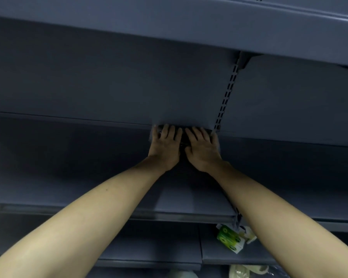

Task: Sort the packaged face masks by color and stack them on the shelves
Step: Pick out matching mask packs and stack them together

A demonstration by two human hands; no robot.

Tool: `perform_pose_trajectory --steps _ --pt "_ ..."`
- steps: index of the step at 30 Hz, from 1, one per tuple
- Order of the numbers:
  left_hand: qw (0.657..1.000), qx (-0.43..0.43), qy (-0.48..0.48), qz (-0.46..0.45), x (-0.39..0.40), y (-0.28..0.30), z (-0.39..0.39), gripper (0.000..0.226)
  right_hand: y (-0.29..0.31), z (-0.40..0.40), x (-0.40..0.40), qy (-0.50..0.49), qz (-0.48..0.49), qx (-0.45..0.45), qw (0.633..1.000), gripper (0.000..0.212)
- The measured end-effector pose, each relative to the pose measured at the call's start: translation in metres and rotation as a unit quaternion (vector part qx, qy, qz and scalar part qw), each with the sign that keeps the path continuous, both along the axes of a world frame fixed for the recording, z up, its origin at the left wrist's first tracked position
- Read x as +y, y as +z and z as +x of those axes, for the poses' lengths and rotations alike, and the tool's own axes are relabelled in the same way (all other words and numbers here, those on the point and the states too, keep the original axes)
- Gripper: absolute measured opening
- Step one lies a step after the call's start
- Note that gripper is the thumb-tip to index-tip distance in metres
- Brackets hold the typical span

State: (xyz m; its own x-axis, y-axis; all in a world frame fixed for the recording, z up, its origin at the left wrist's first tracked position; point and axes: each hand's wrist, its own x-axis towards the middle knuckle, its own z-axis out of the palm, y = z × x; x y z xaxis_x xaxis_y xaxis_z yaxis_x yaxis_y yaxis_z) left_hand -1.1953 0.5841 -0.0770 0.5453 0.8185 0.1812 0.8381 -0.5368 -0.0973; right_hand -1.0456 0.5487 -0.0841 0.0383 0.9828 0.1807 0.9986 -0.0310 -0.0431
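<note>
Pressing flat on a dark pack (181,139) at the back of the middle shelf (88,157), hard against the rear panel (109,87): left hand (165,146) and right hand (202,149) side by side, thumbs nearly touching, fingers straight and spread on top. Glossy, crinkled wrap, probably black masks inside, though too dim and too covered to be sure. Just left of the slotted upright (227,93), a strip of punched metal with paired rectangular holes.

Smooth painted metal everywhere, grey-blue, matte, with rolled front lips on the boards. Upper shelf (189,27) overhead, seen from its underside. Bare forearms stretched in from the bottom corners.

Down on the lower shelf (149,249), near the right forearm, a green and white carton (228,238) lying tilted, round white marks on its green face, lettering too blurred to read. Beside it some pale crumpled wrapping (250,236). At the bottom edge, clear plastic bags (247,271) with pale contents, cut off by the frame.
</note>
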Motion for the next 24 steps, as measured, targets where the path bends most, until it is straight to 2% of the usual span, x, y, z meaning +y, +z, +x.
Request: perform_pose_trajectory --steps 4,7,13,19,24 --pt "0.999 0.025 0.02 -0.001 -0.009 0.011 -0.007 0.073 0.012 -0.003 -0.011 -0.012 0.028 0.03 0.999 0.064" --pt "0.999 0.001 0.032 -0.027 -0.028 0.018 -0.023 0.073 0.018 -0.01 -0.028 -0.024 0.052 0.052 0.997 0.067" --pt "0.997 -0.037 0.028 -0.064 -0.088 0.024 -0.059 0.067 0.022 -0.041 -0.084 -0.052 0.0 0.104 0.993 0.067" --pt "0.996 -0.024 -0.022 -0.088 -0.164 0.039 -0.087 0.061 0.028 -0.079 -0.171 -0.063 0.003 0.097 0.993 0.06" --pt "0.992 -0.036 -0.082 -0.084 -0.21 0.051 -0.089 0.055 0.045 -0.08 -0.232 -0.09 0.011 0.095 0.991 0.05"
